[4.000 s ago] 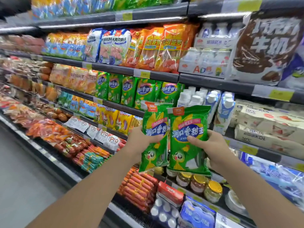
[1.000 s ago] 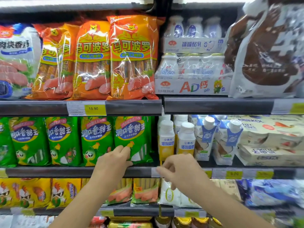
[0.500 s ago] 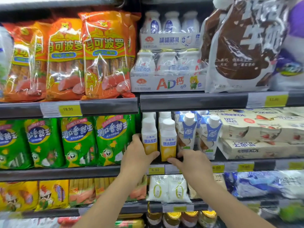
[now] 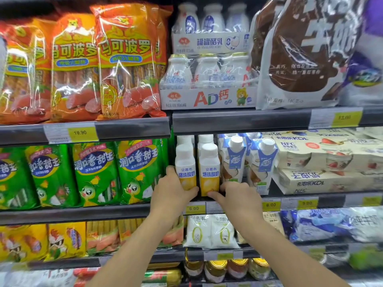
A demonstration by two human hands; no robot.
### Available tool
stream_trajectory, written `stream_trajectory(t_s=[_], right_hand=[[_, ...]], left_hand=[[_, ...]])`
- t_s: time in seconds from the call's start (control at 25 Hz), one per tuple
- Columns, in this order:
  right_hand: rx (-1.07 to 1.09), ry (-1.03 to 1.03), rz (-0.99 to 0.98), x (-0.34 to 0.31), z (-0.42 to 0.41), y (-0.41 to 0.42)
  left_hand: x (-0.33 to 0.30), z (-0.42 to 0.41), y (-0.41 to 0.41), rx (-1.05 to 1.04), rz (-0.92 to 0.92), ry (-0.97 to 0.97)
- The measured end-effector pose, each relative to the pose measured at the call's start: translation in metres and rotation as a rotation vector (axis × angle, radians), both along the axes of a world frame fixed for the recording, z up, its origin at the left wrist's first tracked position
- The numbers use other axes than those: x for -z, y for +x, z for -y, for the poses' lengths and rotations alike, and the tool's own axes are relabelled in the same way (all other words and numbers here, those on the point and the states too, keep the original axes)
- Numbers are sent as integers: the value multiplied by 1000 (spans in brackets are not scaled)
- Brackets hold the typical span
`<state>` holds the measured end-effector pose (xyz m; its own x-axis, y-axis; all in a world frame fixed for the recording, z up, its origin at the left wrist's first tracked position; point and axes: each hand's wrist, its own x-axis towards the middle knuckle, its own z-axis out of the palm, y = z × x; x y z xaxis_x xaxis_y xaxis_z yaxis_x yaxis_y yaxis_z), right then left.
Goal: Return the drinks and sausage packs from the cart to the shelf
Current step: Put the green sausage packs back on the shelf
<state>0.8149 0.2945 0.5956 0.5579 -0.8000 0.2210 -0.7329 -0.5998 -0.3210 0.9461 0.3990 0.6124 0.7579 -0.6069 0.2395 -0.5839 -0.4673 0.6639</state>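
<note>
Two white-and-yellow yogurt drink bottles stand side by side at the front of the middle shelf (image 4: 124, 212). My left hand (image 4: 173, 191) wraps the lower part of the left bottle (image 4: 185, 162). The fingers of my right hand (image 4: 236, 196) press against the base of the right bottle (image 4: 209, 164). More of the same bottles stand behind them. Green sausage packs (image 4: 138, 170) stand in a row just left of the bottles, upright on the same shelf. The cart is out of view.
Blue-and-white drink cartons (image 4: 235, 158) stand right of the bottles, then beige boxes (image 4: 323, 160). Orange sausage packs (image 4: 128, 61) and AD milk multipacks (image 4: 209, 79) fill the shelf above. Below are white pouches (image 4: 211, 230), yellow packs (image 4: 66, 239) and jars (image 4: 215, 268).
Four seconds ago both hands held green sausage packs; those now stand on the shelf. Both hands moved right to the yogurt bottles and closed around their lower parts. The view came closer.
</note>
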Motion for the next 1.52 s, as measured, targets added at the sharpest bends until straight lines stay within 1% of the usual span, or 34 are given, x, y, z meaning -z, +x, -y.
stream_trajectory(t_s=[0.2, 0.28, 0.36, 0.4, 0.44, 0.52, 0.56, 0.64, 0.72, 0.8, 0.88, 1.04, 1.28, 1.44, 1.52], right_hand=[[-16, -13, 54, 0, -3, -1], [-39, 24, 157, 3, -4, -13], [-14, 63, 279, 6, 0, -37], [17, 61, 340, 8, 5, -52], [58, 49, 402, 10, 13, -67], [139, 40, 493, 12, 27, -88], [163, 58, 507, 13, 32, -94], [182, 113, 457, 14, 40, -96], [177, 138, 348, 16, 48, -94], [158, 104, 253, 16, 56, -92], [143, 88, 208, 13, 61, -91], [111, 121, 197, 8, 66, -88], [93, 131, 177, 8, 72, -87], [82, 126, 198, 7, 74, -86], [78, 121, 198, 7, 74, -85]], left_hand=[[0, -1, -2, 1, 2, -7], [-1, -6, -5, 12, -7, -11], [-1, -19, -9, -25, -6, -71], [0, -28, -13, -52, 45, -133], [1, -36, -19, -59, 134, -201], [2, -42, -33, -17, 312, -294], [-1, -38, -43, 22, 367, -315], [-12, -20, -62, 114, 445, -316], [-28, 5, -78, 173, 493, -288], [-43, 30, -89, 182, 496, -243], [-53, 51, -95, 136, 453, -164], [-56, 75, -98, 39, 399, -27], [-63, 91, -101, -18, 307, 60], [-64, 90, -102, -15, 308, 59], [-61, 87, -102, -7, 350, 44]])
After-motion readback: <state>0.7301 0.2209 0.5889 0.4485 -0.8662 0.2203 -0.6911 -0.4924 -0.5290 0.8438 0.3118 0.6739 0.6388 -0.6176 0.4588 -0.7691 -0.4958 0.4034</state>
